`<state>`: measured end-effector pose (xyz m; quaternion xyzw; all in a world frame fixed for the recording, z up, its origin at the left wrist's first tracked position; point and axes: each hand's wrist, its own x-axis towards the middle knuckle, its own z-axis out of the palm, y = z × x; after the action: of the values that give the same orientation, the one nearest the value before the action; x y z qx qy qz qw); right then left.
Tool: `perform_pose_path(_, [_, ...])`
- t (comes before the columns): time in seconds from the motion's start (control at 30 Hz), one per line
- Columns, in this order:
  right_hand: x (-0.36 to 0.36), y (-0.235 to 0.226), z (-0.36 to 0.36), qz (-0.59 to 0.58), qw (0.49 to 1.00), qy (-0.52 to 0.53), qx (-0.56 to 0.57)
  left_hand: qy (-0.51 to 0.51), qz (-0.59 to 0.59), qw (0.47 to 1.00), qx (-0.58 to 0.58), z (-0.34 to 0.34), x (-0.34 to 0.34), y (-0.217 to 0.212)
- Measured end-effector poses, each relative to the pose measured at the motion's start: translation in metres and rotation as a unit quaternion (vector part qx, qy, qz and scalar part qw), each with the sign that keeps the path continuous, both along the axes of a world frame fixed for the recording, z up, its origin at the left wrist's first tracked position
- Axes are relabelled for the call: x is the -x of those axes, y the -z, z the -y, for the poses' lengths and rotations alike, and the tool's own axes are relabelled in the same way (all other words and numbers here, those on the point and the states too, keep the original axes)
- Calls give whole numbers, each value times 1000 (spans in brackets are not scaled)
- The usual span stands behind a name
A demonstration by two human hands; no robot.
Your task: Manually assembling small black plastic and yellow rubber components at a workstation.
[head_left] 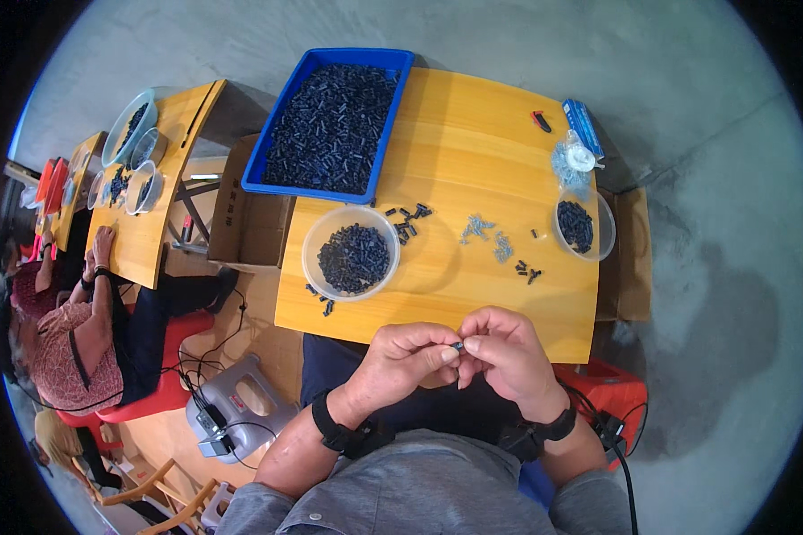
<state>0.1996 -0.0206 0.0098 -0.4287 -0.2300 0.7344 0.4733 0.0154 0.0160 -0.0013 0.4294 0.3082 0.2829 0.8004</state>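
My left hand [412, 361] and my right hand [507, 357] meet just off the near edge of the wooden table [455, 294]. Between the left thumb and forefinger is a small dark cylindrical piece [458, 346], and the right fingertips pinch at its other side. Whether a metal part is in the right fingers is too small to tell. Loose black pieces [408, 223] lie by a clear round tub [350, 254] full of the same kind. Small silvery metal parts [501, 247] are scattered mid-table, with a few more black pieces [528, 272] to their right.
A blue tray [399, 107] heaped with black pieces stands at the far left. On the right are another clear tub [605, 227], a bag of metal parts [569, 165], a blue box [583, 127] and a red-black tool [541, 121]. Co-workers sit at tables leftward.
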Motion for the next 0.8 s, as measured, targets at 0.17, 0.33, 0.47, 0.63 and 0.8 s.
perform_pose_path(0.17, [-1,-2,-2,-25,999,-23,1,7,-4,1000,-18,-1,0,-2])
perform_pose_path(0.33, [-2,-1,-6,-22,999,-33,5,14,7,1000,-13,-2,1,-7])
perform_pose_path(0.47, [-2,1,-7,-57,997,-43,16,18,20,999,-19,-3,1,-9])
perform_pose_path(0.63, [2,5,-9,-69,996,-43,38,-6,26,999,29,-2,-1,-7])
perform_pose_path(0.8, [2,11,-13,-39,997,-65,7,3,-16,1000,9,-1,-3,-3])
